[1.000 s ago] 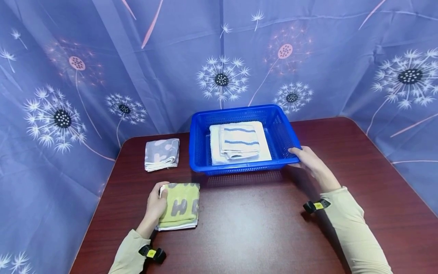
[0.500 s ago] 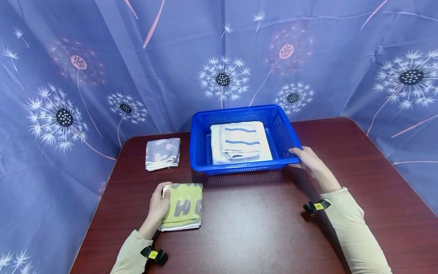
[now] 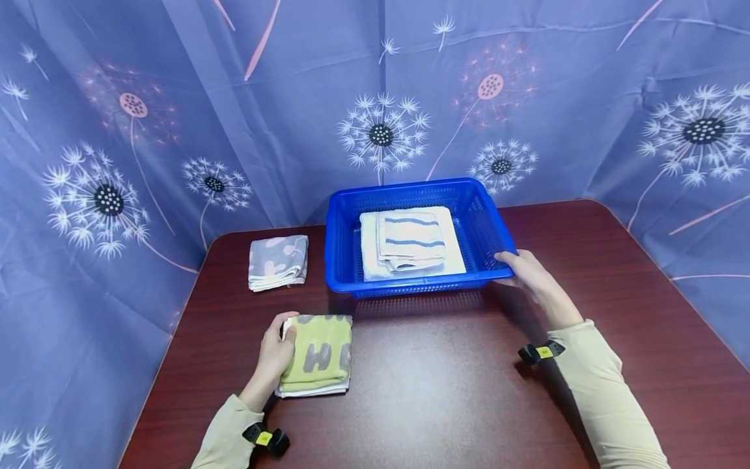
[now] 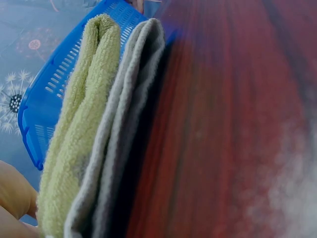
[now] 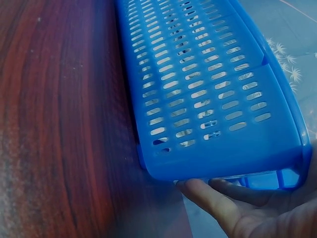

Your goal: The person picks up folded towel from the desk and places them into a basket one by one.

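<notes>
My left hand (image 3: 275, 350) grips the left edge of a folded yellow-green towel (image 3: 319, 355) with grey letters, thumb on top and the fingers mostly hidden. In the left wrist view the towel (image 4: 81, 124) shows its folded layers, a greyish-white one lying underneath, beside a dark shadow on the table. At the near right corner of a blue plastic basket (image 3: 422, 285), my right hand (image 3: 530, 273) holds the rim. The right wrist view has its fingers (image 5: 210, 198) under that corner of the basket (image 5: 237, 153). Inside lie a blue-striped white towel (image 3: 413, 236) and a larger white towel (image 3: 370, 251).
A folded grey towel (image 3: 278, 262) with pinkish patterns lies left of the basket on the dark red wooden table (image 3: 433, 391). Behind the table hangs a blue curtain (image 3: 293, 130) printed with dandelions.
My left hand and the yellow-green towel have shifted a little to the right. The right hand, the basket and the grey towel have stayed in place.
</notes>
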{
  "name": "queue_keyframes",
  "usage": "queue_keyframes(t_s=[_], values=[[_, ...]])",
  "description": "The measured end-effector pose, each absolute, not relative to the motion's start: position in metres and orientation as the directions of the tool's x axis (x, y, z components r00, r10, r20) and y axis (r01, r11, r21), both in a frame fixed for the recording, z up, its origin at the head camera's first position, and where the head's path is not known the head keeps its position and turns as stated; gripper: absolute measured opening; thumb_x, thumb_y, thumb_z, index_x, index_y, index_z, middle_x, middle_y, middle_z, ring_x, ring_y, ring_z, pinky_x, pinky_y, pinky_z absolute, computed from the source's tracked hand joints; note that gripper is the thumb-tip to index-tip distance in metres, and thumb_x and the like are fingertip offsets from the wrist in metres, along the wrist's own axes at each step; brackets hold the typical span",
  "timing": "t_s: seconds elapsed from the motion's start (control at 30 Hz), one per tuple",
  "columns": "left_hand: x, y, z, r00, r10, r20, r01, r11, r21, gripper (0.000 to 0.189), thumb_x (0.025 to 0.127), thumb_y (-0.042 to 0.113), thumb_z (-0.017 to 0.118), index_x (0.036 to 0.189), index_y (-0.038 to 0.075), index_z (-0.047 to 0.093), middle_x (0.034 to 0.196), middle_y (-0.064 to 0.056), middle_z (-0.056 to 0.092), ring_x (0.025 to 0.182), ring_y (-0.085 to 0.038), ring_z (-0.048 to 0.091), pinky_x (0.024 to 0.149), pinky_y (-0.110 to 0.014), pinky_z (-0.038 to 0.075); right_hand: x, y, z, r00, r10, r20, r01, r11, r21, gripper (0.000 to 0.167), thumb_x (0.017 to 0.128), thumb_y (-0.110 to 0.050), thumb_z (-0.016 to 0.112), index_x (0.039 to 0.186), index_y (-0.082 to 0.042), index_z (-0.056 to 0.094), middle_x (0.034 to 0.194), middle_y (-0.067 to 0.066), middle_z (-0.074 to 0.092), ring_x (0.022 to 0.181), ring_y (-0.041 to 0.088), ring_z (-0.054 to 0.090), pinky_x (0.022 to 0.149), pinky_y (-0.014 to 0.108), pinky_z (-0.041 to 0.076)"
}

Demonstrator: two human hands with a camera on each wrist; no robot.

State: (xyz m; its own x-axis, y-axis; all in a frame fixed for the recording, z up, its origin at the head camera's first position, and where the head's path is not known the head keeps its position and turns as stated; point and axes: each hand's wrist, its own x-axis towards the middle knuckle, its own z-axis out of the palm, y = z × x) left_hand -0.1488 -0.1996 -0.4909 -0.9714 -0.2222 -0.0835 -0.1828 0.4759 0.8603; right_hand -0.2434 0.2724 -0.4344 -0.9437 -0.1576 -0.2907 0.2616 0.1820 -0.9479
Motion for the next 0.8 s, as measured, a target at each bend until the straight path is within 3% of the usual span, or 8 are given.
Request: queue_keyframes(t_s=[0.13, 0.37, 0.6, 0.8], values=[[-0.149, -0.199, -0.49, -0.971, -0.222, -0.086, -0.183, 0.466, 0.866, 0.031, 0.096, 0.002, 0.049, 0.126, 0.006, 0.057, 0.123, -0.022, 0.059, 0.111, -0.032, 0.052, 0.094, -0.04, 0.037, -0.246, 0.274, -0.438, -0.949, -0.143, -0.281, 0.257, 0.166, -0.952, 0.074, 0.099, -0.029, 0.046, 0.144, 0.019, 0.013, 0.134, 0.034, 0.045, 0.085, 0.004, 0.066, 0.088, 0.035, 0.053], [-0.149, -0.199, -0.489, -0.974, -0.216, -0.075, -0.168, 0.453, 0.875, 0.032, 0.095, 0.0, 0.05, 0.126, 0.003, 0.056, 0.122, -0.023, 0.059, 0.11, -0.032, 0.052, 0.096, -0.041, 0.037, -0.237, 0.268, -0.427, -0.949, -0.156, -0.273, 0.246, 0.174, -0.954, 0.068, 0.101, -0.025, 0.038, 0.145, 0.018, 0.011, 0.143, 0.043, 0.028, 0.084, -0.001, 0.062, 0.092, 0.033, 0.051], [-0.148, -0.198, -0.487, -0.98, -0.198, -0.013, -0.132, 0.601, 0.788, 0.032, 0.094, 0.004, 0.049, 0.126, 0.002, 0.055, 0.126, -0.028, 0.057, 0.116, -0.044, 0.051, 0.097, -0.055, 0.039, -0.238, 0.269, -0.429, -0.946, -0.141, -0.292, 0.263, 0.191, -0.946, 0.071, 0.101, -0.028, 0.04, 0.145, 0.018, 0.009, 0.143, 0.043, 0.03, 0.082, 0.001, 0.064, 0.091, 0.035, 0.05], [-0.148, -0.201, -0.484, -0.989, -0.149, -0.018, -0.117, 0.689, 0.715, 0.036, 0.095, 0.009, 0.046, 0.127, -0.007, 0.05, 0.123, -0.032, 0.05, 0.114, -0.047, 0.042, 0.098, -0.056, 0.035, -0.237, 0.267, -0.426, -0.943, -0.143, -0.302, 0.272, 0.199, -0.942, 0.067, 0.103, -0.026, 0.035, 0.147, 0.016, 0.009, 0.145, 0.042, 0.029, 0.082, -0.003, 0.063, 0.092, 0.032, 0.05]])
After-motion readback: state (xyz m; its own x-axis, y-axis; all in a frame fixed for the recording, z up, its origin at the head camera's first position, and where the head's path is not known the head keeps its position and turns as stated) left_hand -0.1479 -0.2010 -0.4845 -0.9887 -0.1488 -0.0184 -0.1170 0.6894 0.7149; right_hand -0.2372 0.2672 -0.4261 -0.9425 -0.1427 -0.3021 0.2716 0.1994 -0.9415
